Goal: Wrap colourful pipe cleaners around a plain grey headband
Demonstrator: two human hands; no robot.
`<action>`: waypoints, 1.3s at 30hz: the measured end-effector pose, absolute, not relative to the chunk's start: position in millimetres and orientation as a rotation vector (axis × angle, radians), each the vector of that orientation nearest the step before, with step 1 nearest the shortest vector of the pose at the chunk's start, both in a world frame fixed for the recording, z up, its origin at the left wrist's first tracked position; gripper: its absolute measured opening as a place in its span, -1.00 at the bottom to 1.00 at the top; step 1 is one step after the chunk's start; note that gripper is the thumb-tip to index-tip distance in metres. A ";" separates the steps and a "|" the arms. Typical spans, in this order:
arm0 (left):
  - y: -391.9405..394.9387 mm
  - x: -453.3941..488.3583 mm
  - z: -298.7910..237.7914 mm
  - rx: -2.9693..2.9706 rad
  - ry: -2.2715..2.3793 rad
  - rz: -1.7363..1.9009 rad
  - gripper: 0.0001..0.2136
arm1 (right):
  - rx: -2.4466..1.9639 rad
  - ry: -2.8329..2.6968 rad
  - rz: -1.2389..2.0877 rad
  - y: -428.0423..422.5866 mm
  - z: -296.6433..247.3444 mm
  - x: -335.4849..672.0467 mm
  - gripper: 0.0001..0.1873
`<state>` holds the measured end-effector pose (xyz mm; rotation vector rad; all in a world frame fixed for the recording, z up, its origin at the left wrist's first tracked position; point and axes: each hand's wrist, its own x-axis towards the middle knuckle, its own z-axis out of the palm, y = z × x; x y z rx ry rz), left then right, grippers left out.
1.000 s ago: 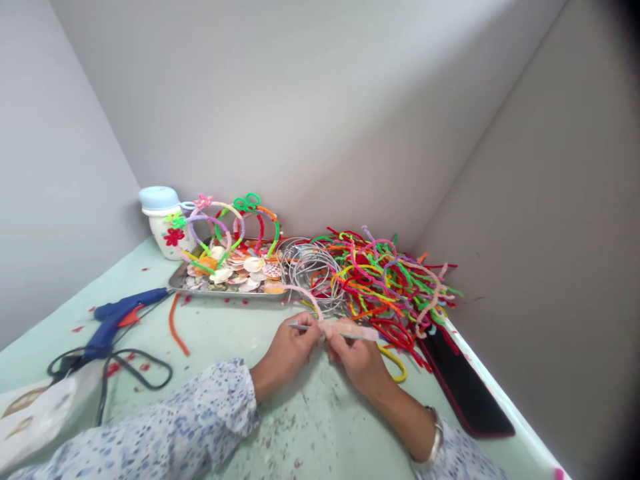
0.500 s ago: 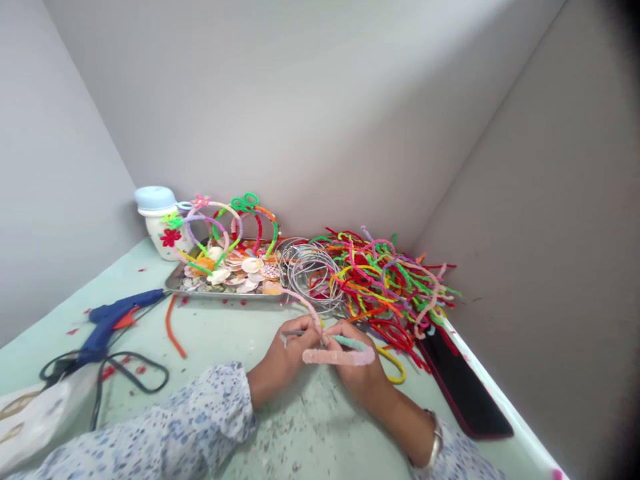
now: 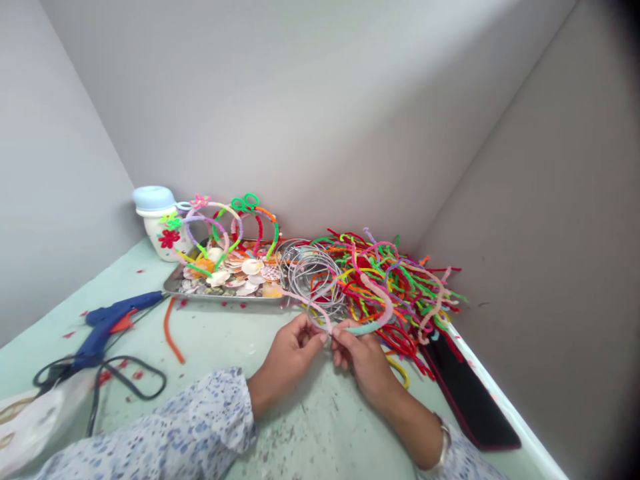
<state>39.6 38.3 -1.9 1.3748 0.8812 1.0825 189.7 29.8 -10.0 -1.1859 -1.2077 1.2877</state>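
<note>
Fingertip to fingertip, my left hand and my right hand meet above the near middle of the table, both closed in a pinch. Between them is a curved wire hoop wrapped in fuzzy pipe cleaner. Its wrapped part, teal near my right fingers and pink further round, arcs up to the right. My right thumb and finger grip beside the teal end. A loose pale pink pipe cleaner runs from the pinch toward the tray. My left fingers hold the hoop's bare grey part, mostly hidden by the hand.
A metal tray of shells has several decorated hoops standing in it. Behind it stands a white jar. Coiled wire and heaped pipe cleaners lie right. A phone-like black slab is near the edge; a blue glue gun lies left.
The wrapped hoop has swung up and away, from lying across my right hand to arcing over the pipe-cleaner heap. My right hand has shifted slightly, and my left fingers have changed their hold.
</note>
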 end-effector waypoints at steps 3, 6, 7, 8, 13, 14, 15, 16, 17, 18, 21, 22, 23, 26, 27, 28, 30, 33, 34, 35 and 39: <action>37.5 40.2 -1.7 1.362 0.774 1.064 -0.88 | -1.241 -1.259 1.272 28.0 -6.1 189.1 -0.74; 37.2 39.7 0.1 1.390 0.826 1.020 -0.84 | -1.291 -1.328 1.246 25.2 -3.4 188.8 -0.77; 37.1 39.1 0.7 1.417 0.872 1.006 -0.83 | -1.300 -1.355 1.222 24.4 -3.3 188.8 -0.78; 37.1 38.3 1.3 1.445 0.916 0.994 -0.81 | -1.301 -1.384 1.194 23.6 -3.4 188.7 -0.80; 37.5 35.1 1.3 1.469 0.972 0.985 -0.77 | -1.272 -1.461 1.113 20.3 -3.4 187.3 -0.86; 37.8 34.9 0.8 1.454 0.971 0.993 -0.77 | -1.270 -1.467 1.102 19.5 -2.7 187.0 -0.86; 38.1 34.8 0.4 1.438 0.971 1.003 -0.77 | -1.267 -1.462 1.088 18.8 -2.0 186.8 -0.86; 38.4 34.9 0.0 1.421 0.975 1.011 -0.77 | -1.263 -1.447 1.076 18.3 -1.5 186.8 -0.85; 38.7 35.2 -0.4 1.408 0.984 1.018 -0.78 | -1.260 -1.422 1.060 18.0 -1.3 186.9 -0.84; 39.1 35.7 -0.7 1.399 1.000 1.022 -0.78 | -1.265 -1.394 1.042 18.1 -1.5 187.2 -0.82; 39.8 37.5 -1.5 1.388 1.051 1.009 -0.78 | -1.328 -1.351 0.987 20.2 -4.6 188.5 -0.78; 39.9 38.1 -1.8 1.390 1.057 0.997 -0.78 | -1.346 -1.348 0.989 21.2 -5.8 188.8 -0.77; 40.0 38.5 -2.2 1.393 1.059 0.983 -0.77 | -1.354 -1.343 1.007 22.1 -6.8 189.0 -0.76; 39.6 38.4 -2.7 1.400 1.050 0.945 -0.77 | -1.343 -1.341 1.061 22.8 -7.5 188.9 -0.79; 39.2 38.0 -2.3 1.402 1.043 0.941 -0.77 | -1.340 -1.362 1.051 21.9 -7.1 188.9 -0.81; 38.7 37.5 -1.4 1.404 1.034 0.944 -0.76 | -1.337 -1.395 1.023 20.6 -6.5 189.0 -0.82; 37.6 36.3 1.2 1.405 1.002 0.956 -0.75 | -1.320 -1.492 0.903 17.1 -5.4 189.6 -0.86; 36.9 35.2 4.0 1.356 0.947 0.944 -0.73 | -1.255 -1.635 0.655 12.3 -4.9 190.6 -0.89; 37.2 35.2 4.0 1.339 0.937 0.944 -0.74 | -1.233 -1.663 0.592 11.6 -5.1 190.8 -0.89; 37.7 35.2 3.5 1.327 0.937 0.950 -0.74 | -1.219 -1.675 0.561 11.4 -5.5 190.7 -0.89; 39.7 36.4 1.0 1.326 0.962 0.995 -0.76 | -1.258 -1.560 0.783 14.5 -7.0 189.1 -0.86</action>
